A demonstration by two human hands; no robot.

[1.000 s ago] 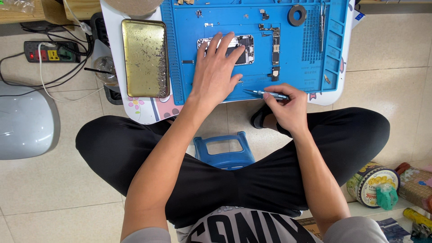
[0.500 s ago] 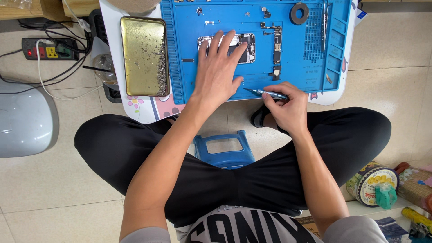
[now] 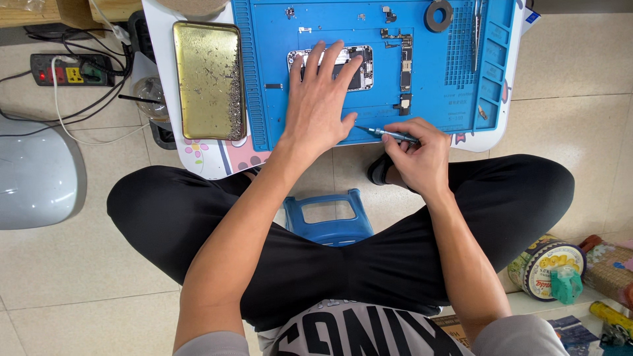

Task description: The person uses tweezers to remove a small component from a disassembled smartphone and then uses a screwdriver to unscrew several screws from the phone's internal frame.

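Observation:
My left hand (image 3: 321,99) lies flat with spread fingers on an opened phone (image 3: 359,66) on the blue work mat (image 3: 435,99). My right hand (image 3: 417,155) grips a thin screwdriver (image 3: 389,134) at the mat's near edge, its tip pointing left toward my left thumb. A long circuit board (image 3: 405,58) lies just right of the phone. A small part (image 3: 404,103) sits below it.
A gold metal tray (image 3: 206,79) with small screws sits left of the mat. A black tape ring (image 3: 438,15) and tweezers (image 3: 476,26) lie at the mat's far right. A power strip (image 3: 69,69) and cables are on the floor at left, a blue stool (image 3: 326,217) under my legs, tins (image 3: 544,267) at right.
The view has shifted slightly. Both hands stay in nearly the same places, left on the phone, right holding the screwdriver.

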